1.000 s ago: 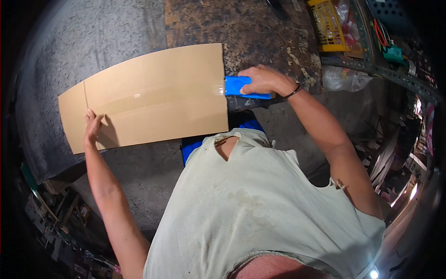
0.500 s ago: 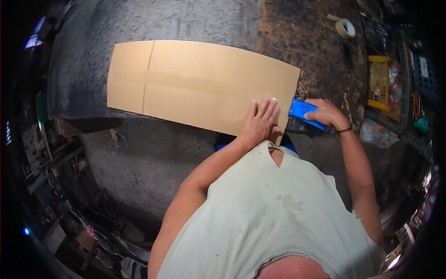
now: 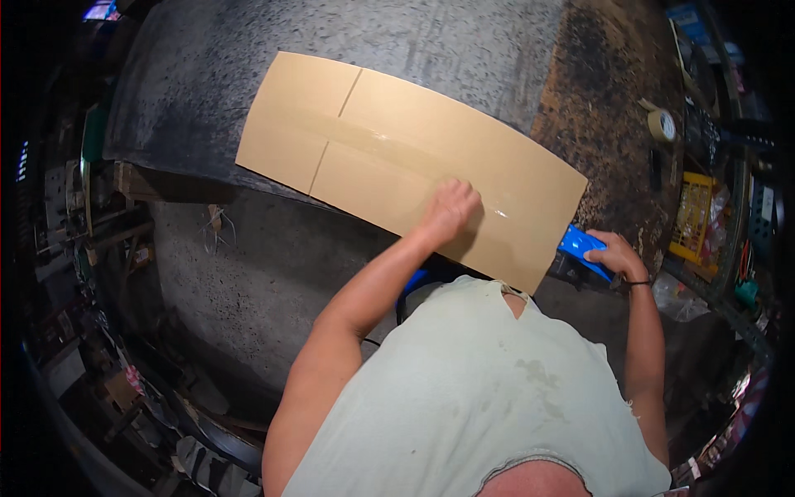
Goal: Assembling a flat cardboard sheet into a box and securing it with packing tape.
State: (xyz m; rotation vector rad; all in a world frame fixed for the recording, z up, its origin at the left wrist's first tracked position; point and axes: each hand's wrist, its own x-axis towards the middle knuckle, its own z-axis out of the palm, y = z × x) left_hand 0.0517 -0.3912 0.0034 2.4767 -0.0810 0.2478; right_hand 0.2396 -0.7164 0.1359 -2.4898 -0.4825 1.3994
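Observation:
A long brown cardboard panel [image 3: 406,108] lies flat on the dark workbench, its near edge by my shirt. Two dark slits cut across its left part, and a shiny strip of clear tape runs along its middle. My left hand [image 3: 451,213] rests on the panel with its fingers curled in, and no object shows in it. Just past the panel's right end, my right hand [image 3: 617,255] grips a blue flat-sided tool [image 3: 582,246] whose exact kind I cannot make out. The tool's left end is close beside the cardboard edge; whether they touch is unclear.
A roll of tape [image 3: 662,125] sits on the worn brown part of the workbench [image 3: 604,108] at the far right. Beyond that side is a yellow plastic crate [image 3: 689,214] on a shelf. A wooden beam [image 3: 157,184] shows under the bench's left edge.
My left hand has slid left along the panel, from near its right end, and its flat fingers have curled. The whole view has shifted and turned; my right hand keeps the blue tool.

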